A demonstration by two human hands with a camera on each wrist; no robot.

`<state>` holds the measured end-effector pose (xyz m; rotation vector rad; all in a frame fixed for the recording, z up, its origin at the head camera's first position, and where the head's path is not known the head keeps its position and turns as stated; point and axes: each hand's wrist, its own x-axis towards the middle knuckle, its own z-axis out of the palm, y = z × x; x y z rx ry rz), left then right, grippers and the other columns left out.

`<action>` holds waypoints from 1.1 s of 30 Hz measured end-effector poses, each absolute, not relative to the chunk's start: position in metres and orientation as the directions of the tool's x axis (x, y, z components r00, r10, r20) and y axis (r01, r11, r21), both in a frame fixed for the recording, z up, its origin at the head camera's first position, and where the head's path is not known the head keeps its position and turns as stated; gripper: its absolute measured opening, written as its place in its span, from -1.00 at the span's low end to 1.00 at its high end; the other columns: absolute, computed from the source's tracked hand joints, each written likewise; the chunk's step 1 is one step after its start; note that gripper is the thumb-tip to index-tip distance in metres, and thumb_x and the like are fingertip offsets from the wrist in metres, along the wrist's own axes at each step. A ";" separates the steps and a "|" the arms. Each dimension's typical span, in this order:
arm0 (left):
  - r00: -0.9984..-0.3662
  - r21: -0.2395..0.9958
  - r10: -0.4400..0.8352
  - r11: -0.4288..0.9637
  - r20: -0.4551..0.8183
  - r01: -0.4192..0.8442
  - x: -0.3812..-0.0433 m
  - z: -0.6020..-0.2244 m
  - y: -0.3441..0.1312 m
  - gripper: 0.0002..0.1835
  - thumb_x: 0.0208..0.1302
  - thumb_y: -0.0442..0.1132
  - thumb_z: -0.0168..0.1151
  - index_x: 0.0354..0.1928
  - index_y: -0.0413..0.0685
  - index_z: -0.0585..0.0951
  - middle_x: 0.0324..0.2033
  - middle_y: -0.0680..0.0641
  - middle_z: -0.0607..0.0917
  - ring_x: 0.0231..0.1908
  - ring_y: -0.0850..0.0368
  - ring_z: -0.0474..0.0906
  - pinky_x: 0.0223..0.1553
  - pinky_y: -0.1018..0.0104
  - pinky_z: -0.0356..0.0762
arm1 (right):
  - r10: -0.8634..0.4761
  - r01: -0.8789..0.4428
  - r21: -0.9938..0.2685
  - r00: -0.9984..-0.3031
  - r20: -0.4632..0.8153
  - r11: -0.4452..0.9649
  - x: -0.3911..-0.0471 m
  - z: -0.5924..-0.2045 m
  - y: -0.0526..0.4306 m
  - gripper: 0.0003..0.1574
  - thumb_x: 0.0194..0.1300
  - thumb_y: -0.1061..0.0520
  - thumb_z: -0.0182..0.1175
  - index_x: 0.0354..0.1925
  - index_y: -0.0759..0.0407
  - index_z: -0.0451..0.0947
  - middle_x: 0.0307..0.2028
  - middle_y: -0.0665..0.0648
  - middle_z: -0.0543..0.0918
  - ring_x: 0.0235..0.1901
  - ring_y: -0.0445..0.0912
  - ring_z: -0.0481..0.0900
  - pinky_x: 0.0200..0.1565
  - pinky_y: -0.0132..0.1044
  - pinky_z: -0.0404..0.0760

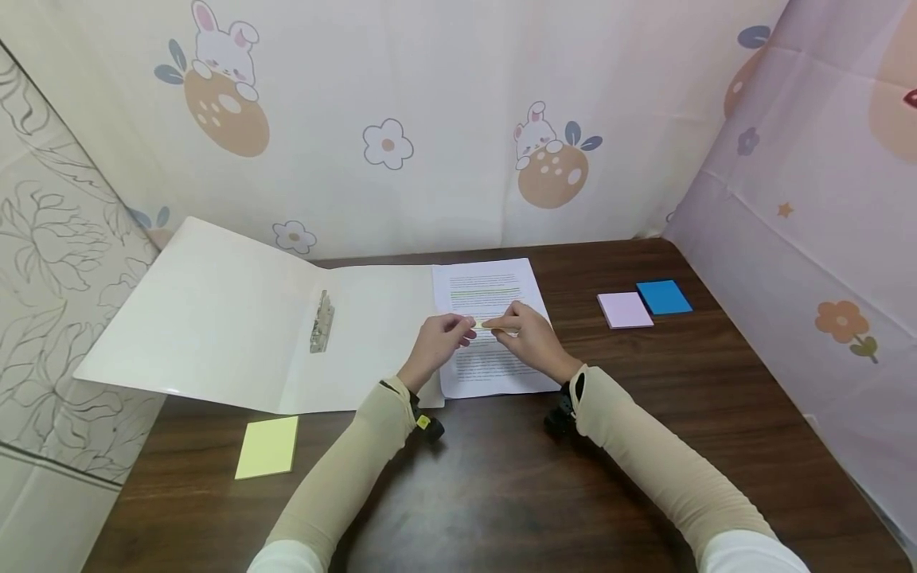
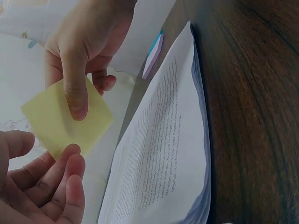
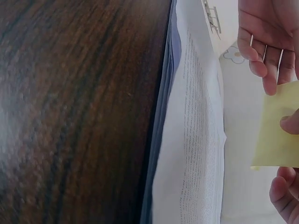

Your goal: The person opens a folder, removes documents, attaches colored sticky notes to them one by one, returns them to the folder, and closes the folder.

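Observation:
A single yellow sticky note [image 2: 51, 116] is held in the air above a stack of printed pages [image 1: 480, 374]. My right hand [image 1: 533, 342] pinches it, the thumb [image 2: 74, 93] lying flat on its face and the other fingers mostly hidden behind. My left hand [image 1: 437, 346] is at the note's opposite corner; in the left wrist view its fingertips [image 2: 70, 150] touch that corner, while its thumb stands apart from the paper. Printed text covers the top page, with a green highlighted line near its upper part.
Beneath the pages' left side lies an open white binder [image 1: 380, 318] with a metal clip [image 1: 322, 322]. A yellow sticky-note pad [image 1: 267, 448] sits front left. Pink [image 1: 625, 310] and blue [image 1: 664, 297] pads lie at the right. A patterned curtain [image 1: 451, 119] hangs behind the table.

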<state>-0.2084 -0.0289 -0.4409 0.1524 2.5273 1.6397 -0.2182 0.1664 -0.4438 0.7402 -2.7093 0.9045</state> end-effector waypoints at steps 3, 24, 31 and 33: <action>-0.989 0.921 0.140 0.390 -0.054 0.005 -0.208 -0.441 -0.028 -0.59 0.42 0.00 0.08 -0.06 -0.22 0.67 -0.21 -0.17 0.77 -0.24 0.05 0.70 -0.10 0.23 0.64 | -0.399 -0.514 -0.504 -0.857 0.325 0.694 -0.218 -0.444 0.165 -0.74 0.22 0.25 0.30 -0.11 0.08 0.75 -0.38 0.09 0.50 -0.43 -0.14 0.34 -0.39 -0.34 0.34; -0.994 0.942 0.063 0.329 -0.088 -0.063 -0.212 -0.438 -0.035 -0.77 0.25 -0.19 0.30 -0.12 -0.13 0.73 -0.16 -0.13 0.75 -0.21 0.10 0.63 -0.06 0.18 0.61 | -0.361 -0.355 -0.699 -0.921 0.148 0.621 -0.219 -0.449 0.163 -0.41 0.07 -0.14 0.45 0.02 0.12 0.67 -0.17 0.08 0.46 -0.27 -0.04 0.41 -0.34 -0.29 0.39; -0.995 0.940 0.056 0.335 -0.089 -0.065 -0.215 -0.436 -0.038 -0.79 0.27 -0.24 0.26 -0.11 -0.13 0.73 -0.13 -0.12 0.75 -0.15 0.07 0.64 -0.04 0.22 0.62 | -0.345 -0.395 -0.690 -0.913 0.218 0.607 -0.220 -0.450 0.160 -0.46 0.16 -0.09 0.39 0.03 0.19 0.66 -0.08 0.15 0.49 -0.29 -0.06 0.49 -0.28 -0.32 0.48; -0.995 0.940 0.054 0.334 -0.088 -0.066 -0.215 -0.436 -0.038 -0.79 0.27 -0.25 0.24 -0.12 -0.14 0.72 -0.14 -0.12 0.75 -0.13 0.07 0.64 -0.03 0.23 0.62 | -0.308 -0.395 -0.690 -0.917 0.253 0.607 -0.221 -0.449 0.159 -0.56 0.21 0.02 0.36 0.00 0.23 0.66 -0.08 0.20 0.50 -0.31 -0.05 0.52 -0.29 -0.34 0.49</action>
